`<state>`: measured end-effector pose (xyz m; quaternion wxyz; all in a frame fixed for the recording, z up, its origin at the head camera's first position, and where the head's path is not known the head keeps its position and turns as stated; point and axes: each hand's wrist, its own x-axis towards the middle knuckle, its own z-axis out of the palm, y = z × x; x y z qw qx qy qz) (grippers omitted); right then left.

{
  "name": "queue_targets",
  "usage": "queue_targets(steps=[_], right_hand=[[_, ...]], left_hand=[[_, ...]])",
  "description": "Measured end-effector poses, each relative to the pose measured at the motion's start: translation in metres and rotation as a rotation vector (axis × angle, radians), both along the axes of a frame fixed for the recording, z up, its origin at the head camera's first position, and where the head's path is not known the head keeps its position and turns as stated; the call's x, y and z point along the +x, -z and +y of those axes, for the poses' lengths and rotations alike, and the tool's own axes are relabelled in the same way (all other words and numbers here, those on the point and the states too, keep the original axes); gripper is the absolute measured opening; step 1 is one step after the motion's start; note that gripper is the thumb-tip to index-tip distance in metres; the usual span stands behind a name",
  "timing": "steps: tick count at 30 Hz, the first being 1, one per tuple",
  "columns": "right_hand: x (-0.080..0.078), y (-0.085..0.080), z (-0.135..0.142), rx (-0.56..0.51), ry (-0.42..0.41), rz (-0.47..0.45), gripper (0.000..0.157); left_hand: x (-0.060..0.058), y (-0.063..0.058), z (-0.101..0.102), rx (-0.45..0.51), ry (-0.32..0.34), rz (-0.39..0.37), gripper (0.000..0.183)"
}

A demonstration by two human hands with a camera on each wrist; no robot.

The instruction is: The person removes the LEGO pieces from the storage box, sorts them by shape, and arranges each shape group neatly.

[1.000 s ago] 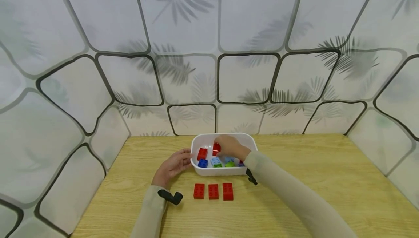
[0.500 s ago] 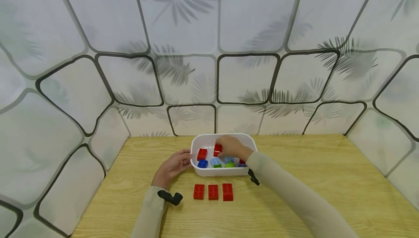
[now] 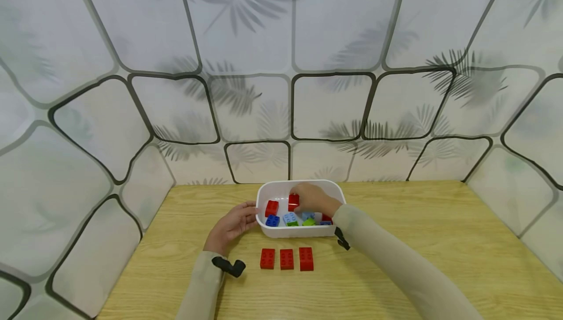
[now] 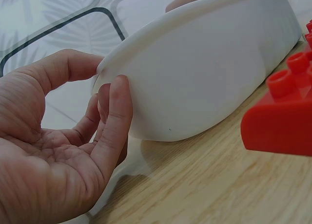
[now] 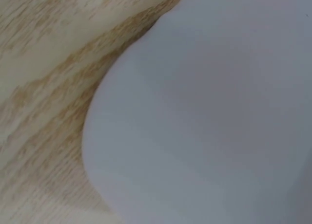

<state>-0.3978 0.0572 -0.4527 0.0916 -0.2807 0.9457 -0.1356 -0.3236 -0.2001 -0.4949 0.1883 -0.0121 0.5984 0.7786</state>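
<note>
In the head view, my right hand [image 3: 313, 199] reaches into a white plastic bin [image 3: 290, 232] and pinches a red toy brick [image 3: 293, 202] between fingers and thumb. My left hand [image 3: 232, 223] rests against the bin's left end. The left wrist view shows its fingers [image 4: 117, 112] gently bent, touching the outside wall and the rim. Also in the bin lie another red brick [image 3: 271, 208], a dark blue brick [image 3: 272, 221], a light blue brick [image 3: 290, 218] and a bright green piece [image 3: 309, 222]. The right wrist view holds only the bin's wall [image 5: 204, 117], with the right hand hidden.
Three red bricks stand in a row on the wooden table [image 3: 176, 290] before the bin: a left one [image 3: 267, 258], a middle one [image 3: 287, 259] and a right one [image 3: 306, 259]. A patterned cloth wall [image 3: 334, 105] rises just behind the bin.
My right hand has shifted slightly to the right inside the bin, with the red brick in its fingers. The left hand has stayed against the bin.
</note>
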Motion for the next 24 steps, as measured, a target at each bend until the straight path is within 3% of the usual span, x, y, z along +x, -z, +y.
queue_targets(steps=[13,24], right_hand=[[0.002,-0.011,0.006,-0.058,-0.052,0.03,0.056],[0.016,-0.026,0.018,-0.107,-0.125,0.063,0.052]], left_hand=[[0.001,-0.002,0.001,-0.004,0.007,0.002,0.04],[0.002,-0.001,-0.001,0.002,0.044,0.035,0.044]])
